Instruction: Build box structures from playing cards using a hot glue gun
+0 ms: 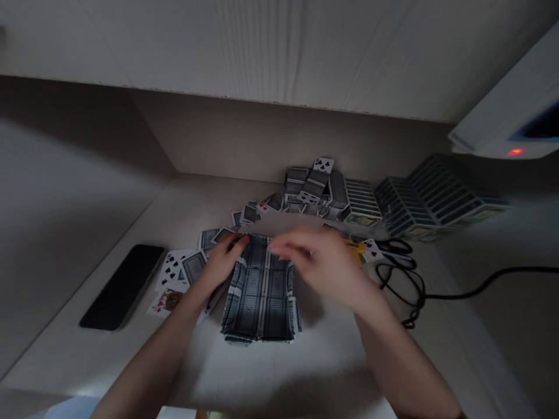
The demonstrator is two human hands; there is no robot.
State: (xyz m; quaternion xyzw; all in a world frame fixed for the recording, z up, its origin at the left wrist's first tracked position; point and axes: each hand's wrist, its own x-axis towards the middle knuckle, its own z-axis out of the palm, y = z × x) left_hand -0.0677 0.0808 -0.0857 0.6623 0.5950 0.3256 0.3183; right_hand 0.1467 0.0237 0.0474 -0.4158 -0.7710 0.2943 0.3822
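A long open box built of folded playing cards (pixel 253 291), dark patterned backs showing, lies in front of me on the table. My left hand (pixel 226 256) grips its far left corner, thumb at the inner side and fingers around the outside. Over the far right corner is my right hand (pixel 312 253), slightly blurred, with thumb and fingers drawn together in a pinch. Whatever lies between those fingertips is hidden. Loose playing cards (pixel 194 266) are spread beside my left forearm, some face up, including a jack (pixel 168 301).
A black phone (pixel 122 288) lies at the left. At the back stand a folded-card pile (pixel 312 186) and stepped card structures (pixel 430 195). A black cable (pixel 413 291) coils at the right near a yellow object (pixel 356 250). A white device (pixel 510 110) with a red light overhangs the right.
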